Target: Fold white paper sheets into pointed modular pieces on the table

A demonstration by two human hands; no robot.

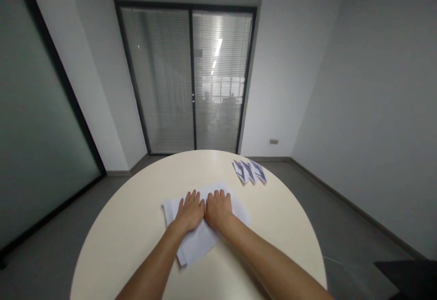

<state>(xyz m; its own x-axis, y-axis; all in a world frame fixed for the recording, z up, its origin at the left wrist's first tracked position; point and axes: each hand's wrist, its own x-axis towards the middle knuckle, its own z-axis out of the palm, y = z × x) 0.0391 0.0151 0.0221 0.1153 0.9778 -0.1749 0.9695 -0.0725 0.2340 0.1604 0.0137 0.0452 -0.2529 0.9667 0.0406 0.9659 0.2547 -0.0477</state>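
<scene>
White paper (201, 243) lies slightly askew near the middle of the round table, with folded edges at its lower left. My left hand (190, 210) is open on it, palm down with the fingers stretched forward. Close beside it, my right hand (218, 209) presses on the same paper, fingers forward and slightly bent. The thumbs almost meet over the sheet. Both palms hide the middle of the paper, so I cannot tell how many layers are there.
Three folded white-and-purple paper pieces (249, 171) lie in a row at the table's far right. The cream round table (129, 227) has a curved edge all round. A dark object (409, 275) juts in at lower right. Beyond stands a glazed door (164, 86).
</scene>
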